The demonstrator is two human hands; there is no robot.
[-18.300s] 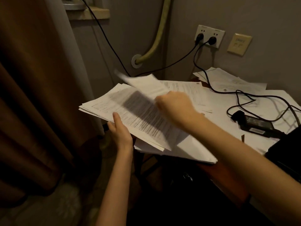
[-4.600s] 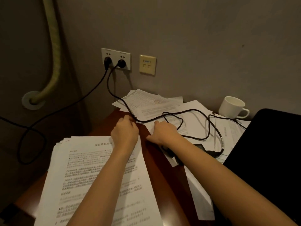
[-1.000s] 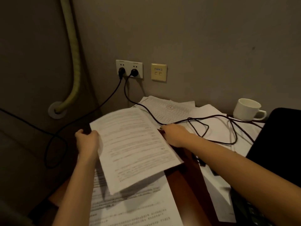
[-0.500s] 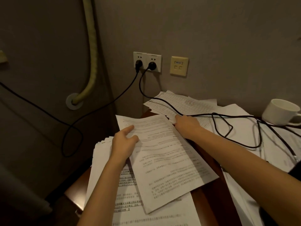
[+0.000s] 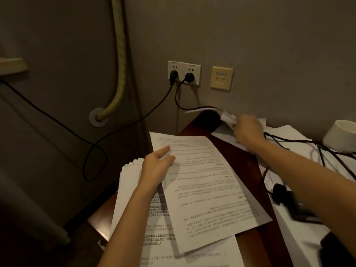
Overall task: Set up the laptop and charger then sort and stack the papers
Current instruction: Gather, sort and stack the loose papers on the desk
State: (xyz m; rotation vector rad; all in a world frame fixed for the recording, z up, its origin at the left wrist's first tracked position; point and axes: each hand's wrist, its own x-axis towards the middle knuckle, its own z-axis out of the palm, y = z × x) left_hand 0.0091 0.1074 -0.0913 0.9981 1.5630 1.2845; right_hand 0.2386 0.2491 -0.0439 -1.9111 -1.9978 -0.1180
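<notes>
Head view: the left hand (image 5: 157,166) lies flat, fingers spread, on a printed sheet (image 5: 204,182). The right hand (image 5: 247,130), well apart from it, pinches blurred papers (image 5: 227,117) lifted off the surface (image 5: 248,170).

Right hand (image 5: 248,132) has left the top sheet (image 5: 204,182), lifting back papers (image 5: 227,117).

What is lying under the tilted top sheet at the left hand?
Under the top sheet lies a paper stack with printed text; the left hand presses on both. Lower pages are covered.

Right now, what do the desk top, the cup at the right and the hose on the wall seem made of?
Desk top: reddish-brown wood or veneer, glossy, going by its sheen. Cup: likely white glazed ceramic, smooth and thick-walled. Hose: yellowish, apparently wrapped in tape or fabric, given its spiral ridges; material uncertain.
</notes>
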